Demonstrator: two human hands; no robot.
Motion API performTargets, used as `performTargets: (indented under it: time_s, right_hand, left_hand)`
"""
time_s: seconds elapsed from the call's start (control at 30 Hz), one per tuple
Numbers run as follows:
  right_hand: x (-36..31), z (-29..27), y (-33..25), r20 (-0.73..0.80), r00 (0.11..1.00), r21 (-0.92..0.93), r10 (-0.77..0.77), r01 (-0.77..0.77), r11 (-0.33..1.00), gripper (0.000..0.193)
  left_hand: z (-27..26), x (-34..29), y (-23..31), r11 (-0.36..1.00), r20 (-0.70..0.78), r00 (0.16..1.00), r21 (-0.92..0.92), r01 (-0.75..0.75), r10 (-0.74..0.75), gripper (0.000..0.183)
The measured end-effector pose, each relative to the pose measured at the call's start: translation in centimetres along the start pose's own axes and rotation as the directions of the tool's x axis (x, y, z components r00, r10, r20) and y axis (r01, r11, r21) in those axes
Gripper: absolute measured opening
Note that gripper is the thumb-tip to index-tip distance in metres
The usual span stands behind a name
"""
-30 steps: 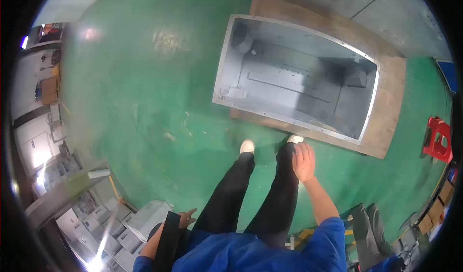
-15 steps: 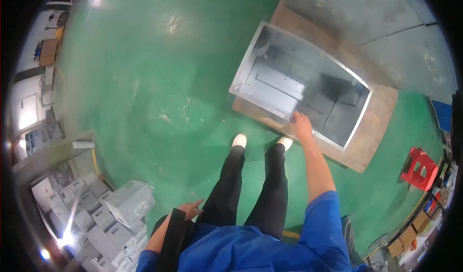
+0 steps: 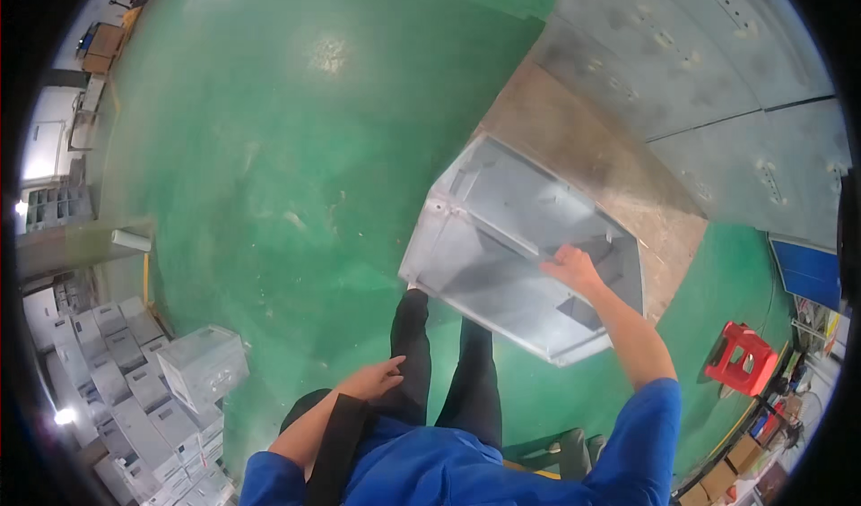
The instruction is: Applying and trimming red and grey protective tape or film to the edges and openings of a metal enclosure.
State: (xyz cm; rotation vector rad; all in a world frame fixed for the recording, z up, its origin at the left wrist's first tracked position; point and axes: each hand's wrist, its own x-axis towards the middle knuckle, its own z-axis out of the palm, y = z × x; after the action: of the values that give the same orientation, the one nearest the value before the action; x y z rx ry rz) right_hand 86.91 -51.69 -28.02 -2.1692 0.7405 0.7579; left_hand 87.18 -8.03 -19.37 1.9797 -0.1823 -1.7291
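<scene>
A large grey sheet-metal box (image 3: 484, 237) stands tilted toward me in front of my legs, over the edge of a flat brown board (image 3: 619, 143). My right hand (image 3: 574, 268) is closed round the box's upper rim, its fingers over the edge. The fingertips are partly hidden behind the metal. My left hand (image 3: 377, 380) is held low beside my left thigh, fingers loosely stretched and nothing in them. A black strap-like piece (image 3: 341, 443) lies beside my left forearm.
Tall grey metal panels (image 3: 717, 103) stand beyond the board. A red plastic stool (image 3: 743, 359) is at the right, near shelves with cardboard boxes (image 3: 744, 452). Stacked grey metal boxes (image 3: 134, 371) fill the lower left. Another person's feet (image 3: 574, 452) show behind me at the right.
The metal box has tipped up and come toward me, its near side now covering part of my legs. My right hand has taken hold of its rim. My left hand has shifted slightly right.
</scene>
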Motion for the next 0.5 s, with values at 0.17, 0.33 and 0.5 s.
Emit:
performTargets:
  time_s: [0.17,0.33,0.5]
  right_hand:
    - [-8.5,2.1,-2.3,0.203,0.979,-0.019,0.003,0.001,1.000,0.046]
    - [-18.8,5.6,-4.3,0.118,0.993,-0.006,0.004,-0.003,1.000,0.043]
    - [-25.9,5.9,-8.3,-0.071,0.996,0.030,0.053,-0.051,0.998,0.040]
  left_hand:
    - [0.9,1.8,-2.1,0.958,0.173,0.985,-0.284,0.043,0.007,0.050]
    - [-2.3,3.0,-0.2,0.929,0.347,0.938,-0.340,0.145,-0.019,0.049]
    - [-0.6,5.7,-4.9,0.634,0.696,0.718,-0.554,0.539,-0.003,0.030]
